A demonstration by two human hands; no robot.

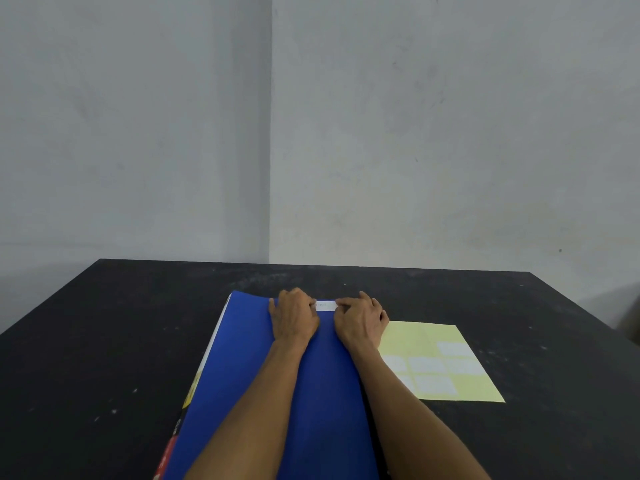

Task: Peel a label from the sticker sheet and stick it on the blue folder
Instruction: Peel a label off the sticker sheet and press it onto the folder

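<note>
The blue folder point(242, 368) lies lengthwise on the black table point(104, 341); near its far edge sits a white label point(326, 305) — the left hand point(293, 318) and right hand point(360, 322) flank it, curled fingers pressed down on its two ends; just right of the folder lies the pale yellow sticker sheet point(429, 336) — several white labels on it

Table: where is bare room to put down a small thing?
The black table is bare left of the blue folder, along the far edge, and right of the sticker sheet. The middle is crowded: both hands press the label.
</note>
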